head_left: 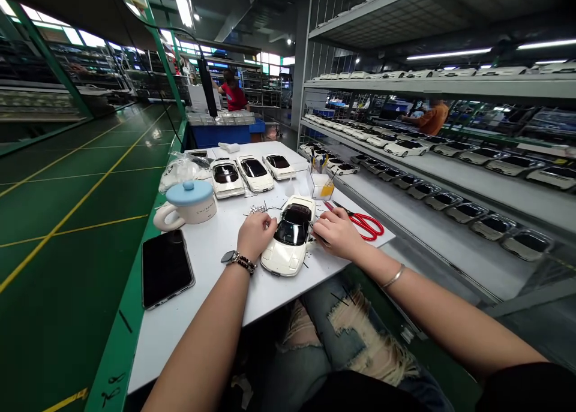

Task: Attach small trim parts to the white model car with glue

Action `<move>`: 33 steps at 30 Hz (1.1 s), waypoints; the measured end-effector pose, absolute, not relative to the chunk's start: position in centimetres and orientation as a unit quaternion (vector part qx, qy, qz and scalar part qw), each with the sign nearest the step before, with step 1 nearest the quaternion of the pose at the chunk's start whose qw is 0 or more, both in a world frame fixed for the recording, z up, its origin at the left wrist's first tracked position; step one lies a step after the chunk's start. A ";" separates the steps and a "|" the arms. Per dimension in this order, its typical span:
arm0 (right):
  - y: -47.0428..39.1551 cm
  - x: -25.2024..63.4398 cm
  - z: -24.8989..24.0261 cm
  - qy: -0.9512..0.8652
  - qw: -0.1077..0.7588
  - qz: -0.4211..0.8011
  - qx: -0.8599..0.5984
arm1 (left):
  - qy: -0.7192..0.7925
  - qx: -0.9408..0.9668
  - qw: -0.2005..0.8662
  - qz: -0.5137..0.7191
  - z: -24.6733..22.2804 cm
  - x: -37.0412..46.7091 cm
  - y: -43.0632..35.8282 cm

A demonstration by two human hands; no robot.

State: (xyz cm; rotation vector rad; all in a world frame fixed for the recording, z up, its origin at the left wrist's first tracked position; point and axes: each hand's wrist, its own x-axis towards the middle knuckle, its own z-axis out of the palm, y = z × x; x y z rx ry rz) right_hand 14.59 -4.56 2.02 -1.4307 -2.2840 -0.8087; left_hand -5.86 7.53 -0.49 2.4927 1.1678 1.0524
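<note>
A white model car (281,256) with dark windows lies on the white table, its nose towards me. My left hand (256,233) is closed at the car's left side, its curled fingers against the body. On the other side, my right hand (336,232) is closed in a pinch beside the car's door. A thin dark piece shows at its fingertips, too small to name. Red-handled scissors (366,225) lie just beyond my right hand. Small metal bits (258,209) and short black strips are scattered near the car.
Several more white model cars (255,173) stand at the back of the table. A mug with a blue lid (191,203) and a phone (166,268) are on the left. A clear holder (321,186) stands behind the scissors. Racks of cars (450,154) line the right.
</note>
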 end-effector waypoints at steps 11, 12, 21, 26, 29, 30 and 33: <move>-5.1 15.2 3.5 -0.776 0.225 -0.164 -0.566 | 0.389 0.845 0.091 0.355 -0.5 -5.9 7.4; -5.1 15.4 3.5 -0.774 0.232 -0.146 -0.571 | 0.389 0.845 0.093 0.356 -0.5 -5.9 7.3; -1.9 16.8 7.0 -0.795 0.204 0.071 -0.567 | 0.393 0.838 0.100 0.365 -0.5 -5.9 7.2; 1.1 17.1 9.1 -0.788 0.155 0.216 -0.556 | 0.387 0.835 0.095 0.380 -0.5 -6.4 6.1; 2.3 17.3 9.3 -0.779 0.145 0.281 -0.542 | 0.373 0.838 0.091 0.388 -0.3 -6.4 5.4; 2.4 17.4 9.3 -0.775 0.149 0.298 -0.537 | 0.369 0.838 0.092 0.391 -0.3 -6.4 5.3; 2.0 17.9 8.9 -0.765 0.174 0.337 -0.521 | 0.362 0.837 0.096 0.399 0.0 -6.5 5.1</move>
